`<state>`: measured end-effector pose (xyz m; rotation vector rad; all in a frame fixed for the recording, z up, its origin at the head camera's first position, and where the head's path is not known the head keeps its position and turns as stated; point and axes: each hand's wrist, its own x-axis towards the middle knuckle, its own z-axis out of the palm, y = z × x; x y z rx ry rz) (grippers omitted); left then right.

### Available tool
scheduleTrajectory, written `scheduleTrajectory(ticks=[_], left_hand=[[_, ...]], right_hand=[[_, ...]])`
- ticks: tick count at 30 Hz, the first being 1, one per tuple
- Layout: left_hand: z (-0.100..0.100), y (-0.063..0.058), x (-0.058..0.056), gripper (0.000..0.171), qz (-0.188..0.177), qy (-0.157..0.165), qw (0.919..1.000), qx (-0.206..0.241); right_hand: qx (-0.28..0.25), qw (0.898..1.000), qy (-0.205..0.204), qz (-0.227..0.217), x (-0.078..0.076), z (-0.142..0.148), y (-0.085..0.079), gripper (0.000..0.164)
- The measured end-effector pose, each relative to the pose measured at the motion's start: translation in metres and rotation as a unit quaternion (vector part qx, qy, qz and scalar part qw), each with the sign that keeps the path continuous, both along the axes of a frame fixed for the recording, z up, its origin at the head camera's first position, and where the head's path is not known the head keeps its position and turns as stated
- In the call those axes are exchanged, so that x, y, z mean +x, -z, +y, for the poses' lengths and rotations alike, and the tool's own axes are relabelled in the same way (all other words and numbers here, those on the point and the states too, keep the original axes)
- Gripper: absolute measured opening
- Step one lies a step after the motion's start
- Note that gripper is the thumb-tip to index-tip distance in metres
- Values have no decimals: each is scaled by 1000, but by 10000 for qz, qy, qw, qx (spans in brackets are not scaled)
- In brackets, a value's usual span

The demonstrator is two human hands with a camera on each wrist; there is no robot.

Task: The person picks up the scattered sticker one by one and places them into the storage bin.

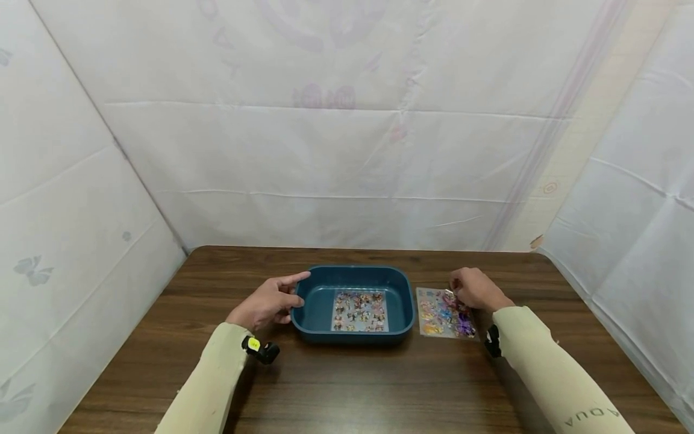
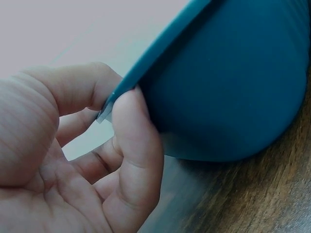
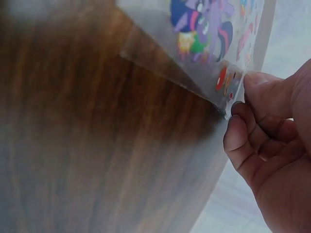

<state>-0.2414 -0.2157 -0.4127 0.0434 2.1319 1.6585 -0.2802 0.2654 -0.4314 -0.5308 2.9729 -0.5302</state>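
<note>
My left hand (image 1: 269, 303) grips the left end of a dark blue plastic tub (image 1: 352, 339); the left wrist view has thumb and fingers pinching its rim (image 2: 160, 44). Flat on the tub's floor lies a clear sheet of small colourful stickers (image 1: 359, 312). Just right of the tub is a second clear sticker sheet (image 1: 441, 313) with cartoon figures. Its far right part is pinched by my right hand (image 1: 479, 290). Up close in the right wrist view, thumb and fingertips hold a corner of that sheet (image 3: 209, 73), lifted off the wood.
Both objects stand on a dark brown wooden table (image 1: 379, 386). White sheeting (image 1: 336, 150) hangs behind the table and along both sides. Each wrist carries a black strap with a small device, the left one (image 1: 260, 348) marked in yellow.
</note>
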Motion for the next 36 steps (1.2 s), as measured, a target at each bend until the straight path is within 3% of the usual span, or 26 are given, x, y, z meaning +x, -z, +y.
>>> scheduleTrajectory(ticks=[6,17,21,26,31,36], left_hand=[[0,0,0,73,35,3,10000,20],[0,-1,2,75,76,7,9999,71],[1,-1,2,74,76,-1,9999,67],[1,-1,2,74,58,-6,10000,23],[1,-1,1,74,61,-4,10000,24],[1,-1,1,74,53,5,10000,37]], right_hand=[[-208,9998,18,75,3,8,-2,22],[-1050,9938,-247,253,4,25,-5,24],[-1616,9865,-76,-234,6,27,-6,21],[-2365,9667,79,-978,8,27,-8,19],[-2766,9528,112,-1245,8,29,-13,18],[-2885,9478,172,-1347,6,32,-17,19]])
